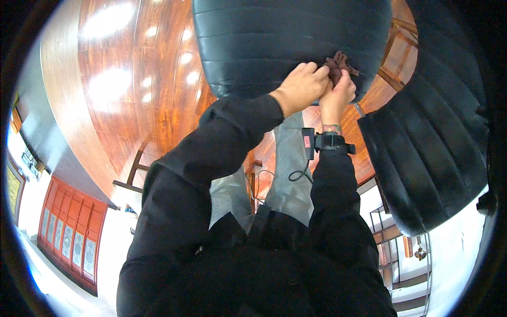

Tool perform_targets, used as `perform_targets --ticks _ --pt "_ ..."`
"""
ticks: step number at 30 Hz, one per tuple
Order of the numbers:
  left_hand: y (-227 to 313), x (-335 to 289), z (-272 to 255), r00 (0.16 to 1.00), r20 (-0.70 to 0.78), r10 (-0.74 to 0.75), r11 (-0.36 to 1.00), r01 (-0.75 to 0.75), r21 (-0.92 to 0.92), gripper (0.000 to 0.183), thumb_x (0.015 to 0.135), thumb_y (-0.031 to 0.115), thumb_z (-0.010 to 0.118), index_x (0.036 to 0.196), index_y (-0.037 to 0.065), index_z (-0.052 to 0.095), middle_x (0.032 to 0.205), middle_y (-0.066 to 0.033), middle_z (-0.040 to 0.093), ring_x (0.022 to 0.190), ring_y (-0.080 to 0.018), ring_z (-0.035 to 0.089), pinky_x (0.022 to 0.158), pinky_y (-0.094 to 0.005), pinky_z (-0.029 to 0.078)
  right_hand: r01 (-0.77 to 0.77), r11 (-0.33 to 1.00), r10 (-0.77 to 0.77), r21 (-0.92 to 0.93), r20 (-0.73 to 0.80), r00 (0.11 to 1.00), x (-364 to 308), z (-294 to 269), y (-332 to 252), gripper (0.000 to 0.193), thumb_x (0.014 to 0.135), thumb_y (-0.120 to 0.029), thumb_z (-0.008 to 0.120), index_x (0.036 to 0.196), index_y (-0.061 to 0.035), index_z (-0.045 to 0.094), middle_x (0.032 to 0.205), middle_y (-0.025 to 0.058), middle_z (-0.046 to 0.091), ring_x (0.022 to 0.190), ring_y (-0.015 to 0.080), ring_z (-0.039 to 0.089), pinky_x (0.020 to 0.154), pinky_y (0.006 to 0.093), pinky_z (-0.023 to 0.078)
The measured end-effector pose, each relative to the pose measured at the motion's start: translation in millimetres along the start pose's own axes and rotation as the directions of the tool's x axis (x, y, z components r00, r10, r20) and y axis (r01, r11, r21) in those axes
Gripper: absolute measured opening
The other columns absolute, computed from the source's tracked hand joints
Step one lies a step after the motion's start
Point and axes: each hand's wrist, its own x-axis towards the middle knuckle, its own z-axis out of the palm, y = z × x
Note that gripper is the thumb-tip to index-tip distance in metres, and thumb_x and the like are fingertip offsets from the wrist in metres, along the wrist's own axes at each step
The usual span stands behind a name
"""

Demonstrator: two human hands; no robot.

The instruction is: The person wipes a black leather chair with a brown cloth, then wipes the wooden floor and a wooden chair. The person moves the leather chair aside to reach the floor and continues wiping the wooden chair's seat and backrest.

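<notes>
A crumpled dark brown cloth (336, 64) is bunched up over the near right part of a black padded seat (264, 39). My right hand (337, 95) grips it, thumb pressed along its side. Curled against the right hand, my left hand (303, 84) has its bent fingers at the cloth's left edge; the tips are partly hidden. The seat has stitched seams running across it. A black strap with a small device (330, 141) circles my right wrist.
A ribbed black backrest (428, 153) rises on the right, joined near the seat by a metal bracket. Glossy reddish wooden floor (142, 68) spreads at the left. A thin cable (301, 174) hangs by my legs. Red doors (71, 232) and a shelf rack (393, 248) stand farther off.
</notes>
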Motion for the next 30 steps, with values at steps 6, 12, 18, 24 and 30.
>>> perform_targets --ticks 6,12,18,24,30 --pt "-45.3 -69.0 -42.3 0.991 -0.088 -0.099 0.992 0.091 -0.093 0.038 0.073 0.007 0.059 0.110 0.000 0.060 0.118 -0.0133 0.055 0.094 -0.0287 0.054 0.084 -0.0365 0.046 0.200 0.976 -0.207 0.089 0.084 0.975 -22.9 20.7 -80.2 0.044 0.079 -0.005 0.063 0.121 -0.0081 0.052 0.108 0.0204 0.053 0.100 0.0410 0.048 0.084 0.0513 0.039" --pt "-83.2 -141.2 -75.4 0.937 -0.186 -0.294 0.953 0.274 -0.128 0.036 0.075 0.004 0.060 0.111 0.001 0.058 0.118 -0.0143 0.052 0.099 -0.0318 0.053 0.090 -0.0402 0.045 0.294 0.934 -0.322 0.203 0.122 0.939 -55.2 43.7 -171.6 0.046 0.078 0.000 0.061 0.122 -0.0074 0.050 0.105 0.0193 0.049 0.096 0.0401 0.047 0.083 0.0491 0.040" --pt "-99.8 -171.5 -84.2 0.868 -0.274 -0.415 0.910 0.397 -0.121 0.029 0.077 0.004 0.058 0.105 -0.001 0.056 0.115 -0.0174 0.052 0.102 -0.0381 0.051 0.091 -0.0428 0.044 0.377 0.891 -0.412 0.253 0.100 0.906 -74.3 61.7 -222.4 0.038 0.077 -0.003 0.062 0.113 -0.0097 0.060 0.105 0.0176 0.052 0.098 0.0384 0.048 0.086 0.0476 0.041" --pt "-83.7 -133.6 -84.7 0.962 -0.121 -0.244 0.970 0.239 -0.051 0.035 0.076 0.008 0.058 0.111 0.003 0.058 0.115 -0.0137 0.053 0.098 -0.0318 0.053 0.087 -0.0401 0.045 0.264 0.913 -0.287 0.310 0.031 0.957 -47.0 44.0 -172.2 0.043 0.074 0.003 0.059 0.114 -0.0126 0.061 0.105 0.0156 0.055 0.100 0.0381 0.049 0.087 0.0488 0.039" --pt "-31.4 -14.6 -48.1 0.995 0.102 0.023 1.000 -0.023 0.003 0.041 0.076 0.009 0.059 0.116 0.004 0.060 0.127 -0.0089 0.053 0.105 -0.0272 0.052 0.090 -0.0376 0.045 -0.050 0.965 0.088 0.256 -0.139 0.986 -0.9 0.7 -59.4 0.051 0.073 0.004 0.056 0.121 -0.0105 0.057 0.114 0.0183 0.054 0.109 0.0383 0.047 0.095 0.0477 0.037"
